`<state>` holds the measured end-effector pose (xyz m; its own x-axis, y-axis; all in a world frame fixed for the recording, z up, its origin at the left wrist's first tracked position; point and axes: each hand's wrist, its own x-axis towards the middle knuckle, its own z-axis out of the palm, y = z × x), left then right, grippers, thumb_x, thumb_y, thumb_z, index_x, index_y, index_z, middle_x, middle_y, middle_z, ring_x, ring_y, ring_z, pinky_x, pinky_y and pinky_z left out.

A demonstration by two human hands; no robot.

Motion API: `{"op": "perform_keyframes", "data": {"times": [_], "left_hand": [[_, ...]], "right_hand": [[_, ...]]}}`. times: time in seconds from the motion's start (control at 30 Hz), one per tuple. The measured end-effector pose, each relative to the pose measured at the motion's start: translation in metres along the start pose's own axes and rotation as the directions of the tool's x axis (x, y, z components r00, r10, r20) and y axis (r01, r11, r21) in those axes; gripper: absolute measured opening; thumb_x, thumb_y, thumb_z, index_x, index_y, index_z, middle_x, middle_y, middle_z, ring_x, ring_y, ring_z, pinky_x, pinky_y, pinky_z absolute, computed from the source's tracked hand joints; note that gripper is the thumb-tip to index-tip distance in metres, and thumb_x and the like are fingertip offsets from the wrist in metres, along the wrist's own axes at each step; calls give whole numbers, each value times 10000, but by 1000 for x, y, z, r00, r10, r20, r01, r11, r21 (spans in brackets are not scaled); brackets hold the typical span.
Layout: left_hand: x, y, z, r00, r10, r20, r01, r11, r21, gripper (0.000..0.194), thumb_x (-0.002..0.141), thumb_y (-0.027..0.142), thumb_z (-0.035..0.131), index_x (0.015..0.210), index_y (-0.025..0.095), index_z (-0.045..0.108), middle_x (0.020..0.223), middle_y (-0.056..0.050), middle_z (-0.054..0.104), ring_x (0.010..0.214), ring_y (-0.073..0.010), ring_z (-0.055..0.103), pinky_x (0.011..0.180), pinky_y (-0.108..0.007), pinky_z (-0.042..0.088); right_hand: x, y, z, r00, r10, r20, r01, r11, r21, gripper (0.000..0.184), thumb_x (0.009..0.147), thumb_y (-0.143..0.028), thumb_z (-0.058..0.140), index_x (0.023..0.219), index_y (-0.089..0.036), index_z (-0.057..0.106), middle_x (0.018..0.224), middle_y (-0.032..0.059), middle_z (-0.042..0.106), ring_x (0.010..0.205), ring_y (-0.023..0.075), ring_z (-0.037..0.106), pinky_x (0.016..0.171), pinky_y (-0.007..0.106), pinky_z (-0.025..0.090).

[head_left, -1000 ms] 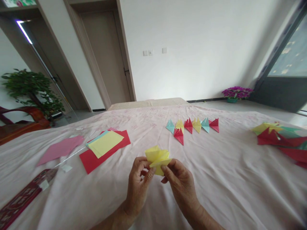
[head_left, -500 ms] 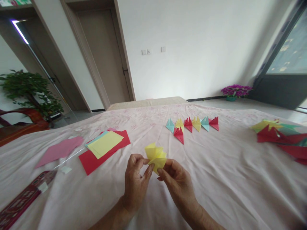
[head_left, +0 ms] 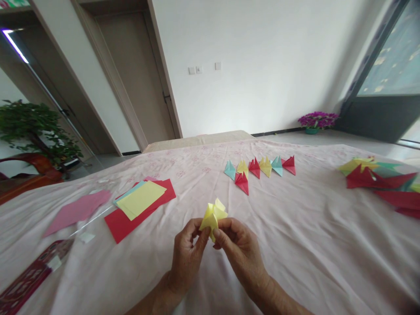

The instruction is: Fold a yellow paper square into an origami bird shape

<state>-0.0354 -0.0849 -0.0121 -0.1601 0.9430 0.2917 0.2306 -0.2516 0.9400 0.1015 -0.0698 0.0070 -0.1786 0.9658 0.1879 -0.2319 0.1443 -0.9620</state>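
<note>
Between my two hands is a partly folded piece of yellow origami paper (head_left: 212, 214), held up over the cloth with its pointed flaps upward. My left hand (head_left: 188, 249) pinches its left side between thumb and forefinger. On the other side, my right hand (head_left: 242, 247) grips its lower right edge, thumb toward me. Beyond the hands stands a row of small folded paper pieces in blue, yellow and red, with a red folded piece (head_left: 242, 183) in front of the row.
Left lie a red sheet (head_left: 114, 223) under yellow paper (head_left: 141, 201), a pink sheet (head_left: 78, 212) and a dark red patterned phone-like object (head_left: 29, 280). Larger folded papers (head_left: 370, 177) sit at right. A wrinkled pale pink cloth (head_left: 295, 245) covers the surface.
The yellow paper has been brought into a narrower shape, its sides drawn together and its front flap folded in. My hands have come slightly closer together. The view has shifted a little.
</note>
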Motion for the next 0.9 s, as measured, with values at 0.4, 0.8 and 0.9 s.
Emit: {"op": "perform_keyframes", "data": {"times": [0.4,0.8,0.9], "left_hand": [[-5,12,5,995,-53,82,53,999,3,267,946,379,459,959,182,639,766,-13,628,716,-153,576,665,-238,450],[2,10,-2,999,-17,-38,20,997,74,207,882,342,564,863,173,682,657,6,607,604,-129,544,560,-192,420],[5,12,-3,998,13,-55,-7,993,118,243,891,346,554,759,170,657,627,11,595,586,-120,536,534,-183,394]], "right_hand": [[0,0,-2,1000,19,7,-18,998,-53,167,837,-333,637,845,-168,662,709,19,669,627,140,609,588,251,511],[-4,5,2,998,-11,69,17,997,-74,224,814,-386,684,849,-165,667,727,31,671,626,141,589,583,255,492],[-4,8,3,996,-43,74,53,988,-147,212,822,-386,677,842,-175,677,730,28,668,631,138,583,583,248,480]]}}
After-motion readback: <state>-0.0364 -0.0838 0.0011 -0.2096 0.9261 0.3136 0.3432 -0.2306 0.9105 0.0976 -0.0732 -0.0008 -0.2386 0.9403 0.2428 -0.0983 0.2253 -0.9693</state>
